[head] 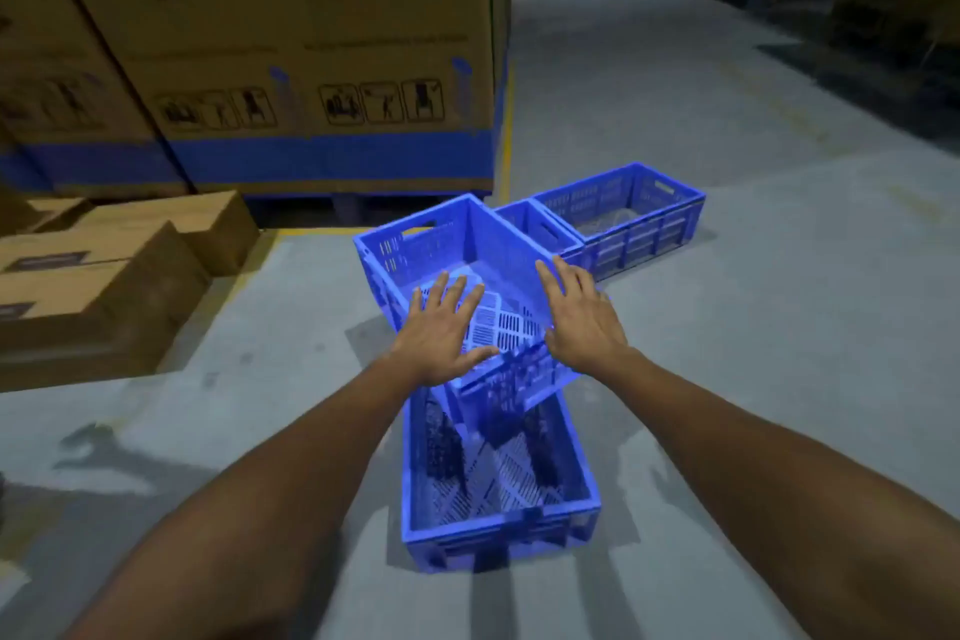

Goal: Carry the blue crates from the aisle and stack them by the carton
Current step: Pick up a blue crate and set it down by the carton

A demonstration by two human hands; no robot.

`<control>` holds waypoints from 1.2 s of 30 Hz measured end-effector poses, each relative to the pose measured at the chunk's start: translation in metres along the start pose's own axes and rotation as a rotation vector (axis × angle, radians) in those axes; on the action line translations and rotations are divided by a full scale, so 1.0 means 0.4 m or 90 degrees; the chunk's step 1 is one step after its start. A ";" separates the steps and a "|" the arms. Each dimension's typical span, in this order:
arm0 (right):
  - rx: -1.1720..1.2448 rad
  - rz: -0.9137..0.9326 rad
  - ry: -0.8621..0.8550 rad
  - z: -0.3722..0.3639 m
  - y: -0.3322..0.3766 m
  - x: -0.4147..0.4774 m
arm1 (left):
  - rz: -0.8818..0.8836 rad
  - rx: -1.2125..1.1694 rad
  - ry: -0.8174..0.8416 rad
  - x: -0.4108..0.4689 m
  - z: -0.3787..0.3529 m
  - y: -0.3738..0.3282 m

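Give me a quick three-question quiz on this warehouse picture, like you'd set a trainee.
1. True or false: the left hand grips the tilted crate by its handle slot.
2. The tilted crate's near end dips into: A a cardboard box, B another blue crate, C a bucket.
3. Fill in: the band along the bottom of the big carton is ___.
Key: 1 false, the left hand and the right hand are both spread open over it; 2 B; 3 blue.
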State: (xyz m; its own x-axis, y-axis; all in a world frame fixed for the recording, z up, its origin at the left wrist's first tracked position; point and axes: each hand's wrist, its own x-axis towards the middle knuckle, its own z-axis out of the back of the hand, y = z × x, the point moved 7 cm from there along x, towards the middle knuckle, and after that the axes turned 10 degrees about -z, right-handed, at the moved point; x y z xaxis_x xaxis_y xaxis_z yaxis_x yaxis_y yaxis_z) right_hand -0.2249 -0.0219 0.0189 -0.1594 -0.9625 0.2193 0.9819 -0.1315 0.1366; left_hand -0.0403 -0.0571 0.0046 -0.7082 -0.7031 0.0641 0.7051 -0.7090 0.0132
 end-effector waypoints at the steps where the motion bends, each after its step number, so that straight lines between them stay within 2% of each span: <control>1: -0.018 0.002 0.034 -0.060 0.003 -0.001 | -0.008 -0.005 0.003 0.004 -0.046 0.002; 4: -0.083 0.045 0.114 -0.224 0.011 0.003 | -0.021 0.022 -0.016 0.031 -0.167 0.008; 7: -0.112 0.069 0.182 -0.345 0.031 -0.004 | -0.015 0.002 0.058 0.048 -0.283 -0.002; 9: -0.118 0.048 0.151 -0.348 0.042 0.001 | 0.002 0.063 0.110 0.052 -0.308 -0.009; 12: -0.166 0.026 0.117 -0.319 0.060 0.006 | -0.005 0.091 0.110 0.047 -0.289 -0.030; 16: -0.196 0.010 0.150 -0.245 0.058 -0.021 | -0.039 0.068 0.159 0.017 -0.226 -0.068; 23: -0.161 0.048 0.237 0.118 0.033 -0.049 | -0.096 -0.062 0.200 0.013 0.134 -0.150; 26: -0.135 0.021 0.307 0.341 0.010 -0.052 | -0.110 -0.127 0.219 0.022 0.357 -0.211; 31: -0.152 -0.021 0.362 0.747 -0.017 -0.034 | -0.099 -0.244 0.220 0.067 0.764 -0.321; 36: -0.134 -0.062 0.469 1.120 0.006 -0.005 | -0.083 -0.347 0.284 0.095 1.118 -0.356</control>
State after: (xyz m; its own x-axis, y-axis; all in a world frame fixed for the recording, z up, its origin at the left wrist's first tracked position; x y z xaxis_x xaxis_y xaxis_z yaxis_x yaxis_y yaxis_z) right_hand -0.2680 0.0860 0.4515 -0.2090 -0.8441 -0.4937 0.9775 -0.1952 -0.0801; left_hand -0.1515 0.0413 0.4512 -0.8145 -0.4837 -0.3204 0.5784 -0.6331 -0.5145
